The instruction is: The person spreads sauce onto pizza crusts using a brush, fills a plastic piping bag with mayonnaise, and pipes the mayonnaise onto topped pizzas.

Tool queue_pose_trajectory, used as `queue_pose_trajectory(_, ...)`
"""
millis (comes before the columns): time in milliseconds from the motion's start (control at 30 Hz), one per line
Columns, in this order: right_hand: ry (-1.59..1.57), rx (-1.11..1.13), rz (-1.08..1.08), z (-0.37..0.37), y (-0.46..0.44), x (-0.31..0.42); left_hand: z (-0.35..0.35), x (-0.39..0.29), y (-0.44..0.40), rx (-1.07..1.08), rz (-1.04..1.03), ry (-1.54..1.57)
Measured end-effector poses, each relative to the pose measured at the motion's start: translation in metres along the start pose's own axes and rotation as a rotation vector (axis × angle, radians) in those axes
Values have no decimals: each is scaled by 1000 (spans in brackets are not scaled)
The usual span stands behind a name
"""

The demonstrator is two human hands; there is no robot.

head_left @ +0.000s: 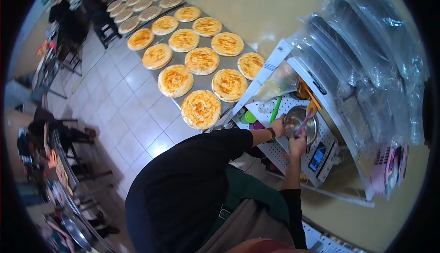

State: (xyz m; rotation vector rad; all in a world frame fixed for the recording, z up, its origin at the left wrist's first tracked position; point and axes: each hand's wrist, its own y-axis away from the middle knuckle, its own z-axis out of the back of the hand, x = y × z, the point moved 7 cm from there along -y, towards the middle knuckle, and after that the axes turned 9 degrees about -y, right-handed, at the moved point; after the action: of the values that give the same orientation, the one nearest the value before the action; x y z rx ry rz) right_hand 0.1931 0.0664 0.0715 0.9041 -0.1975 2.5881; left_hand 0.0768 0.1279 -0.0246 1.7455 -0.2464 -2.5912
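A metal bowl (313, 136) stands on a white perforated shelf inside a rack, at the right of the head view. My left hand (278, 127), with a watch at its wrist, is closed at the bowl's near left rim. My right hand (298, 144) is wrapped round the handle of a purple spatula (305, 122), which slants over the bowl. Yellowish stuff coats the spatula's far end, up by the bowl's far rim. What lies in the bowl is mostly hidden by the hands and spatula. A bright green handle (276, 109) lies just beyond my left hand.
Round browned flatbreads (201, 61) cover a long metal table at upper left. A green-lidded jar (250, 116) and a device with a lit screen (317, 157) flank the bowl. Plastic-wrapped packs (362, 37) lie on the rack top. Other people (64, 16) work at the left.
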Motion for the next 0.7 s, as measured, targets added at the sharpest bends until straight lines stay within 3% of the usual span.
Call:
queue_pose_trajectory(67,204,70,26,-4,-7,-7,-4,1,4,25,4,11)
queue_pose_trajectory(167,223,134,94,0,-9,-3,11,-10,27,16,-7,35)
queue_pose_trajectory(233,230,164,127,-1,-16,-13,25,-10,46,-72,-136,63)
queue_pose_trajectory(367,50,167,186,6,-25,-17,54,17,111,185,-151,150)
queue_pose_trajectory(400,46,180,183,17,-15,1,68,34,134,277,-53,160)
queue_pose_trajectory(433,109,85,334,20,-20,0,83,52,163,372,46,173)
queue_pose_trajectory(500,146,-100,517,33,-8,21,127,88,215,289,81,40)
queue_pose_trajectory(567,22,-208,713,31,3,33,157,179,265,115,111,-225)
queue_pose_trajectory(600,-93,-102,579,36,28,62,181,200,299,165,416,-251)
queue_pose_trajectory(667,-194,-34,712,4,58,89,203,306,360,-7,503,-252)
queue_pose_trajectory(700,-288,15,816,-7,77,102,244,261,403,-96,686,-216)
